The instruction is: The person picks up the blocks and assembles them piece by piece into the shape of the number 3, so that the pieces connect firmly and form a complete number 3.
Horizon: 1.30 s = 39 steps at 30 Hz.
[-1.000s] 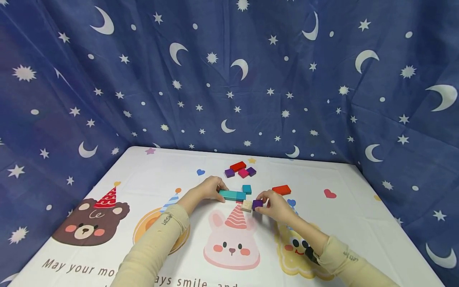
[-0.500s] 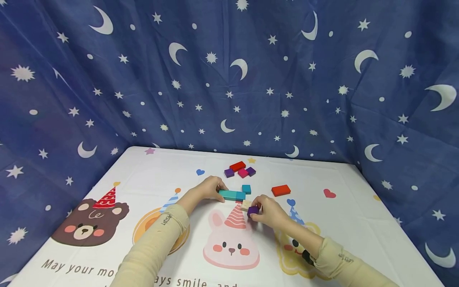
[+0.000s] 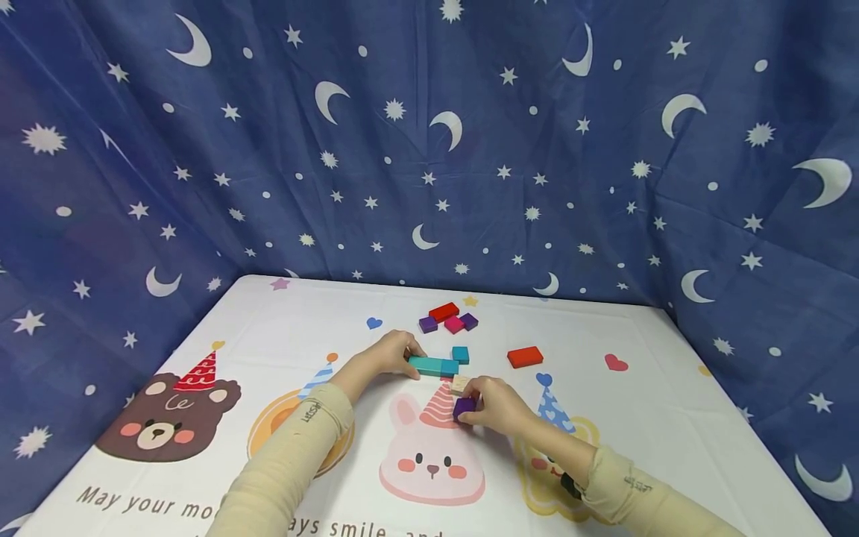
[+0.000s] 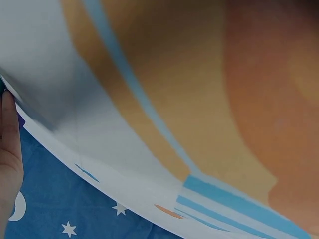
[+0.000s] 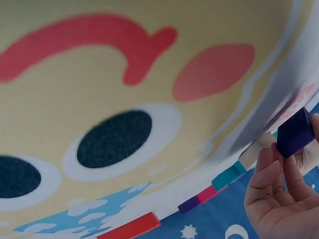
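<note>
Near the middle of the tablecloth (image 3: 282, 321), my right hand (image 3: 499, 406) pinches a purple block (image 3: 463, 407) between thumb and fingertips, just in front of a beige block (image 3: 460, 383). My left hand (image 3: 382, 358) curls its fingers on the end of a teal bar (image 3: 432, 365). Risk, as I judge it: the pinch is shallow, so the purple block could slip or knock the beige block askew. Legible print along the near edge: "May your mo… ays smile, and"; sleeve lettering too small to read.
</note>
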### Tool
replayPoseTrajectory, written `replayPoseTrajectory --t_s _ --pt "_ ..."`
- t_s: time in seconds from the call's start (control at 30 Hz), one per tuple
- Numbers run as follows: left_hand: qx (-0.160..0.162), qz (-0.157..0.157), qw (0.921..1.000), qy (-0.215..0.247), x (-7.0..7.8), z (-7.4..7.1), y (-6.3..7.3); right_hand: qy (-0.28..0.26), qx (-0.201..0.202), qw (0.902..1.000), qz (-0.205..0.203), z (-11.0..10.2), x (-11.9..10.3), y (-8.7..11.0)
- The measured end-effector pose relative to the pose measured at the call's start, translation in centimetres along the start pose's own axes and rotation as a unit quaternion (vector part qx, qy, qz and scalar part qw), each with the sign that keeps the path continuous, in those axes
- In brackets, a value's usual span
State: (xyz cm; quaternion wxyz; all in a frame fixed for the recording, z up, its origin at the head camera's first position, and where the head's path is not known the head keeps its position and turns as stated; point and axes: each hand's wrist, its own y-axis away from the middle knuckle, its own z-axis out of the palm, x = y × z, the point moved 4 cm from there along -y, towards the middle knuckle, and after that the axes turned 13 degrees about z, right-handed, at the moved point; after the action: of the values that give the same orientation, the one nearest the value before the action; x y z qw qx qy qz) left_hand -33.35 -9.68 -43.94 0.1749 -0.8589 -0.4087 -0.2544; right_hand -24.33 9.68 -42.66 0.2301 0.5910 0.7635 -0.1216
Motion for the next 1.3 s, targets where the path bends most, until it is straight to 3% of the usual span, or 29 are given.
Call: replayPoseTrajectory --t_s 0.37,0.83,1.0,1.3 --pt "-0.004 -0.001 1.0000 -0.005 0.18 -0.06 -0.19 0.094 0.022 0.9938 -0.055 0.54 -0.64 0.54" --pt "-0.004 -0.011 0.9999 -0.003 0.11 -0.02 -0.04 0.030 -0.037 0.9983 -0.034 0.23 0.21 0.31" --pt "-0.001 -0.012 0.9999 -0.007 0.05 0.02 0.04 -0.003 -0.020 0.9993 -0.031 0.47 -0.02 0.07" --pt "0.000 -0.003 1.0000 -0.005 0.13 -0.05 0.06 0.014 0.029 0.9991 -0.026 0.68 -0.62 -0.32"
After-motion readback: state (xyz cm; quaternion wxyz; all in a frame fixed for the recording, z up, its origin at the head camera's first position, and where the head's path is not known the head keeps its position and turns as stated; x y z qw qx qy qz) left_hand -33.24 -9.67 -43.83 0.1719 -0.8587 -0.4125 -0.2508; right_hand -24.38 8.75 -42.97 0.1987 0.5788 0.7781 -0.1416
